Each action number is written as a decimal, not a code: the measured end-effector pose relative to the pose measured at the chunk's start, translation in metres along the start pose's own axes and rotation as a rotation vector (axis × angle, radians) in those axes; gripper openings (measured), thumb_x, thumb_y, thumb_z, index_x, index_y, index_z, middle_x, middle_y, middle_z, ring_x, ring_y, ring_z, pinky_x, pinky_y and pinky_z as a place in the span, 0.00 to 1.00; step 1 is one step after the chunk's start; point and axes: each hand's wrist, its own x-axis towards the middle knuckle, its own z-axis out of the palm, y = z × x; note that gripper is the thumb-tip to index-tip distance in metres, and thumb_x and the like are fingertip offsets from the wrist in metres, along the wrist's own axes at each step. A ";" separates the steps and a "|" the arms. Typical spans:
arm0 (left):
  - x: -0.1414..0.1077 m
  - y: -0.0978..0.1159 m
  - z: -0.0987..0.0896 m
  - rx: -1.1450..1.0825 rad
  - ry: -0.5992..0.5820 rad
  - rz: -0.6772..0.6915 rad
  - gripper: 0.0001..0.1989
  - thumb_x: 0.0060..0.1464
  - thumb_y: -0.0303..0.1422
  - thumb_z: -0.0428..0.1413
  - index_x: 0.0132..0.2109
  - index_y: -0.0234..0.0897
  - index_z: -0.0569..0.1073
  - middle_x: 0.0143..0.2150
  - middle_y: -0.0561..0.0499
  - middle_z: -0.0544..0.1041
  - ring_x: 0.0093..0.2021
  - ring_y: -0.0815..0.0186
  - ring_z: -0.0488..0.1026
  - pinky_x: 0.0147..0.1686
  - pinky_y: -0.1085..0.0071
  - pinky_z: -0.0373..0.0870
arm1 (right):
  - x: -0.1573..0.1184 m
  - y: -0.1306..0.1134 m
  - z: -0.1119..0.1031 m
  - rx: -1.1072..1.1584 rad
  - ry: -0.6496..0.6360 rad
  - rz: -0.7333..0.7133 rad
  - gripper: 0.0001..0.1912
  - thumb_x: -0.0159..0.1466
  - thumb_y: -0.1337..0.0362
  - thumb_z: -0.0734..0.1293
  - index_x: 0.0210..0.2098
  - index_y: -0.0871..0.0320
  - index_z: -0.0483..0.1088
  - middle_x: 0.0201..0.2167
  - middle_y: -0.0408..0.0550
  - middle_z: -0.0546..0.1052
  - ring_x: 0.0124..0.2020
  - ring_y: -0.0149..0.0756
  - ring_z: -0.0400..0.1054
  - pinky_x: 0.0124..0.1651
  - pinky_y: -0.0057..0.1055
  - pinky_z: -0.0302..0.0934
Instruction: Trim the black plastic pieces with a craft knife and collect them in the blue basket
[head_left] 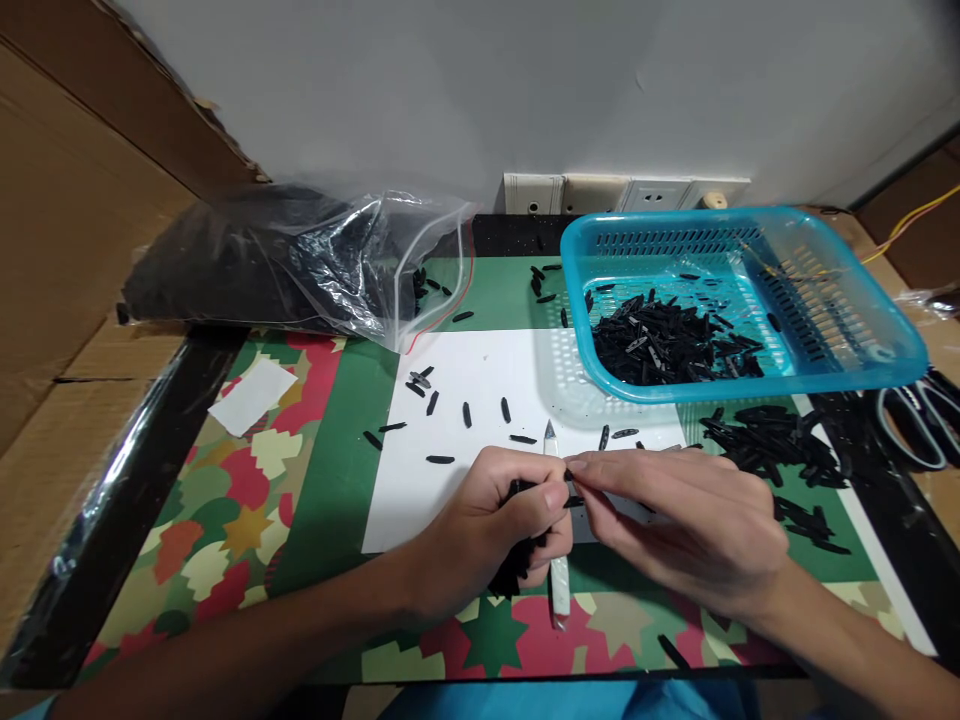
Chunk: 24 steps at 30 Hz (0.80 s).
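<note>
Fingers (pixel 534 510) hold blk pcs (pixel 513 572), bskt (pixel 750 387) too.

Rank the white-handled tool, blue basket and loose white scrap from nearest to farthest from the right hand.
1. White-handled tool: just left of the right hand, by its fingers.
2. Blue basket: beyond the hand.
3. White scrap: far left.

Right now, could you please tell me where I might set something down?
Mostly bare: the green strip between patterned paper and white sheet, and the sheet's top between bag and basket. Crowded: beside the right hand, under black pieces.
</note>
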 end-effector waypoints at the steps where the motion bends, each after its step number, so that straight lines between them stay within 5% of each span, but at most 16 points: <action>1: 0.000 0.000 0.000 -0.003 -0.001 0.000 0.24 0.68 0.48 0.58 0.29 0.38 0.64 0.24 0.58 0.64 0.20 0.75 0.61 0.20 0.76 0.55 | -0.001 0.000 0.001 -0.005 0.018 -0.001 0.08 0.71 0.75 0.71 0.48 0.60 0.76 0.38 0.50 0.89 0.34 0.35 0.85 0.36 0.25 0.78; 17: 0.006 -0.006 -0.005 -0.071 0.001 0.018 0.23 0.66 0.48 0.60 0.30 0.38 0.65 0.21 0.57 0.66 0.18 0.74 0.62 0.18 0.78 0.56 | -0.007 0.005 0.008 -0.120 -0.062 -0.115 0.05 0.74 0.75 0.65 0.45 0.63 0.73 0.36 0.56 0.86 0.32 0.39 0.83 0.30 0.29 0.75; 24: 0.005 -0.007 -0.007 -0.079 -0.023 0.033 0.22 0.67 0.47 0.59 0.31 0.38 0.65 0.22 0.58 0.66 0.18 0.75 0.61 0.18 0.79 0.58 | -0.006 0.006 0.018 -0.092 0.093 -0.080 0.06 0.70 0.75 0.69 0.41 0.59 0.72 0.30 0.49 0.85 0.27 0.35 0.81 0.30 0.26 0.74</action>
